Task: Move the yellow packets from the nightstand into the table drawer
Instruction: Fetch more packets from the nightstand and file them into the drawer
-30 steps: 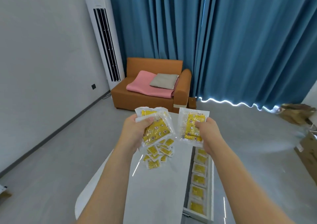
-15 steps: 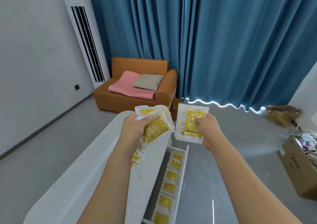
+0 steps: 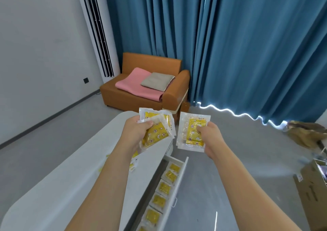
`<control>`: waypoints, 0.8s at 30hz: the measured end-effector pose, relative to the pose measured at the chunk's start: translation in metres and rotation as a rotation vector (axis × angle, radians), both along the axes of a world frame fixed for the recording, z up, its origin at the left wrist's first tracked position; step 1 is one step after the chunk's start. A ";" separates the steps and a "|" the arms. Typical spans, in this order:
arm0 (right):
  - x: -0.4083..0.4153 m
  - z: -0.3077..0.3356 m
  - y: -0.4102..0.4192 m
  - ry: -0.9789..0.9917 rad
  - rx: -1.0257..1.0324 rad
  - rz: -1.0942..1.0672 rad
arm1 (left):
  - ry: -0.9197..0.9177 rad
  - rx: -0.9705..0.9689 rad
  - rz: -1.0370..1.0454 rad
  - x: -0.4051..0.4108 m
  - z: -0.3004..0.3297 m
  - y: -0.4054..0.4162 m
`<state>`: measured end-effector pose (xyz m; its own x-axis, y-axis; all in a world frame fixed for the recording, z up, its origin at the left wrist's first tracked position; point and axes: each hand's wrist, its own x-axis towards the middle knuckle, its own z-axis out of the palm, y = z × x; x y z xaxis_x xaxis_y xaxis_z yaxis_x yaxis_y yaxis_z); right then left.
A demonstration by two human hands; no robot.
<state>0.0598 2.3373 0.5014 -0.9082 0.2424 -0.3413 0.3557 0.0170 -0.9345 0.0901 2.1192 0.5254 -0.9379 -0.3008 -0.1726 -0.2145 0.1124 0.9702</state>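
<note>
My left hand (image 3: 137,133) grips a bundle of yellow packets (image 3: 157,129) in clear wrappers, held above the white table (image 3: 70,177). My right hand (image 3: 210,135) pinches a single yellow packet (image 3: 192,130) upright, in the air to the right of the table's far end. Below them the table drawer (image 3: 182,174) stands pulled out, with a row of several yellow packets (image 3: 164,188) lying flat inside. A few more loose packets (image 3: 133,161) lie on the tabletop, mostly hidden behind my left forearm.
An orange sofa (image 3: 141,89) with a pink blanket and a grey cushion stands at the back, beside a tall white air conditioner (image 3: 99,36). Blue curtains (image 3: 230,45) cover the far wall. Cardboard boxes (image 3: 311,191) sit on the grey floor at the right.
The view has swung right and risen, so the table and drawer now sit lower left. Both hands keep their packets and have drifted a little farther apart.
</note>
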 end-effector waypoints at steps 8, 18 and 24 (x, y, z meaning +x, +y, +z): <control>-0.119 -0.047 0.051 -0.044 0.039 0.079 | -0.106 -0.036 0.057 -0.104 -0.049 0.049; -0.267 -0.223 0.082 -0.062 0.097 0.207 | -0.252 -0.253 0.079 -0.245 -0.224 0.084; -0.293 -0.437 0.070 -0.030 0.048 0.212 | -0.262 -0.430 -0.002 -0.280 -0.433 0.082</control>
